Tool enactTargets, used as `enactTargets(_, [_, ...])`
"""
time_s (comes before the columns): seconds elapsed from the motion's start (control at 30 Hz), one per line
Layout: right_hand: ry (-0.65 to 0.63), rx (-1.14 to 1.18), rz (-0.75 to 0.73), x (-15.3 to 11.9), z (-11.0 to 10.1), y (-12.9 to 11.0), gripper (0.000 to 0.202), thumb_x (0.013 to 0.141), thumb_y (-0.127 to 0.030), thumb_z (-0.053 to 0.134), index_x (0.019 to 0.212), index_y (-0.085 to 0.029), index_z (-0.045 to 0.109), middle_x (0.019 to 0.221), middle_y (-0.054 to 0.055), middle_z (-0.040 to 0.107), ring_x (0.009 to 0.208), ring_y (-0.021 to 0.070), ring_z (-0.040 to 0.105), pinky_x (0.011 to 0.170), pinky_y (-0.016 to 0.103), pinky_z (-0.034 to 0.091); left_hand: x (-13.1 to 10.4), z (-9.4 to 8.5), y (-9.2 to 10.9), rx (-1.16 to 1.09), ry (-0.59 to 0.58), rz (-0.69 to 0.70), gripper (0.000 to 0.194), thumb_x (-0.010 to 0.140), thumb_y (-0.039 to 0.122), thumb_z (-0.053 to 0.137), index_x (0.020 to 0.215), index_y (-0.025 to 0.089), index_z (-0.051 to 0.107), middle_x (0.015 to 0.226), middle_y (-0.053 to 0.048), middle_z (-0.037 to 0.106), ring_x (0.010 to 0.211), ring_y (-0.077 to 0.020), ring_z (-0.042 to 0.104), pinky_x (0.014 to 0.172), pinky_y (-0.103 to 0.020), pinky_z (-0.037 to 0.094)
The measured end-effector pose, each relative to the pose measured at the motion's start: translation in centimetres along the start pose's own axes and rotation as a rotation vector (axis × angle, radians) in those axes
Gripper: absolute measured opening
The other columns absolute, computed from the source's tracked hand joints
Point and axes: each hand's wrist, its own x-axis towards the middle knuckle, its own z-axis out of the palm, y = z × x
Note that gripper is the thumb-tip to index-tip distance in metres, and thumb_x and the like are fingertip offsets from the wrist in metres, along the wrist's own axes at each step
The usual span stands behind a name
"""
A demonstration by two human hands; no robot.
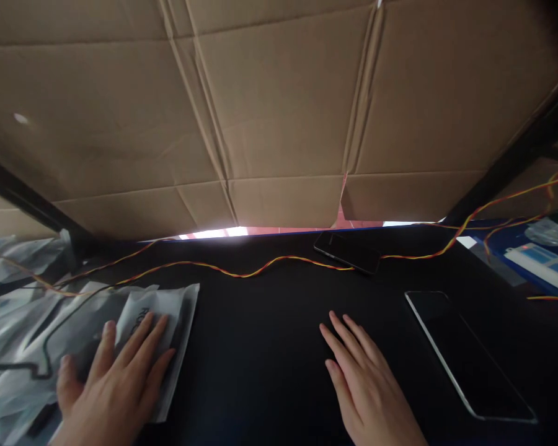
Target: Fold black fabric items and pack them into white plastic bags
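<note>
My left hand [116, 381] lies palm down with its fingers spread over a translucent plastic packet [183, 316]. Dark lettering shows on the packet, partly covered by my fingers, and its contents are hard to make out. Flat above the black tabletop [251, 365], or resting on it, my right hand [365, 378] has straight fingers and holds nothing. To its right lies a large smartphone-like slab [469, 356] with a dark face and a pale edge. A smaller dark phone [346, 249] sits at the back of the table.
More clear plastic packets [18, 334] pile up at the left, with a thin black cable [46, 347] across them. A twisted red-yellow wire [260, 267] runs along the back. Cardboard [279, 111] stands behind the table. A white-and-blue device [542, 266] lies at far right.
</note>
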Motion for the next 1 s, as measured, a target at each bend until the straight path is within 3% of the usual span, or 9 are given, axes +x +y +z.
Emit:
enactTargets(0.07, [-0.008,-0.012,-0.007,0.0,0.0,0.0,0.052,0.114,-0.03,0.053,0.165,-0.023,0.051,0.17,0.006,0.053,0.156,0.0329,0.053,0.114,0.057,0.061,0.0,0.2,2.6,-0.003,0.004,0.072,0.048,0.109,0.028,0.057,0.157,0.032,0.058,0.152,-0.011,0.071,0.159,-0.0511,0.043,0.122,-0.089,0.028])
enactTargets(0.13, [-0.005,-0.03,-0.013,0.0,0.1,0.0,0.051,0.114,-0.031,0.052,0.165,-0.022,0.052,0.171,0.007,0.052,0.156,0.0341,0.052,0.114,0.057,0.061,0.3,0.6,6.7,-0.112,-0.02,0.216,0.051,0.109,0.031,0.056,0.16,0.029,0.055,0.155,-0.01,0.069,0.155,-0.0415,0.053,0.122,-0.068,0.049])
enactTargets(0.2, [0.001,-0.056,-0.029,0.1,0.2,-0.2,0.053,0.115,-0.034,0.051,0.167,-0.022,0.05,0.171,0.008,0.051,0.157,0.0356,0.051,0.115,0.058,0.06,0.6,1.6,11.3,-0.166,-0.07,0.294,0.053,0.11,0.028,0.054,0.163,0.031,0.052,0.164,-0.005,0.062,0.157,-0.0341,0.052,0.122,-0.057,0.053])
enactTargets(0.3, [-0.028,-0.086,-0.088,0.6,0.5,-0.9,0.063,0.115,-0.028,0.046,0.176,-0.021,0.031,0.174,0.008,0.046,0.159,0.036,0.047,0.117,0.06,0.057,0.6,4.0,16.5,-0.091,-0.09,0.313,0.063,0.111,0.03,0.051,0.172,0.023,0.039,0.177,-0.011,0.044,0.165,-0.0429,0.036,0.118,-0.066,0.053])
enactTargets(0.37, [-0.059,-0.102,-0.132,1.0,0.7,-1.3,0.072,0.113,-0.019,0.042,0.18,-0.021,0.015,0.175,0.008,0.043,0.16,0.0359,0.045,0.118,0.062,0.055,0.3,5.4,18.0,-0.02,-0.086,0.336,0.065,0.112,0.036,0.05,0.174,0.023,0.034,0.178,-0.014,0.041,0.164,-0.045,0.038,0.116,-0.07,0.051])
enactTargets(0.47, [-0.076,-0.129,-0.155,1.3,1.1,-1.7,0.077,0.112,-0.017,0.041,0.18,-0.019,0.005,0.175,0.009,0.041,0.16,0.0358,0.046,0.119,0.064,0.054,0.0,6.2,18.1,0.047,-0.085,0.372,0.065,0.113,0.037,0.046,0.175,0.024,0.032,0.178,-0.014,0.042,0.163,-0.043,0.04,0.118,-0.068,0.048])
enactTargets(0.77, [-0.066,-0.117,-0.136,1.2,1.2,-1.6,0.078,0.112,-0.019,0.042,0.18,-0.02,0.004,0.175,0.009,0.041,0.16,0.0344,0.046,0.12,0.061,0.052,0.0,6.1,17.9,0.025,-0.059,0.37,0.064,0.113,0.034,0.044,0.175,0.023,0.033,0.177,-0.01,0.044,0.164,-0.0391,0.037,0.128,-0.063,0.035])
enactTargets(0.9, [-0.064,-0.12,-0.143,1.2,1.2,-1.6,0.079,0.111,-0.017,0.043,0.18,-0.019,0.005,0.176,0.009,0.04,0.16,0.0351,0.046,0.119,0.062,0.053,0.1,6.0,17.9,-0.015,-0.096,0.374,0.067,0.111,0.036,0.05,0.175,0.024,0.033,0.176,-0.012,0.045,0.162,-0.0422,0.042,0.121,-0.067,0.045])
enactTargets(1.0, [-0.044,-0.108,-0.141,1.2,1.2,-1.6,0.079,0.111,-0.017,0.043,0.18,-0.02,0.004,0.175,0.008,0.042,0.159,0.0349,0.047,0.117,0.062,0.055,0.8,4.7,15.9,-0.106,-0.167,0.391,0.07,0.111,0.038,0.053,0.175,0.026,0.03,0.17,-0.011,0.055,0.156,-0.039,0.052,0.116,-0.064,0.053])
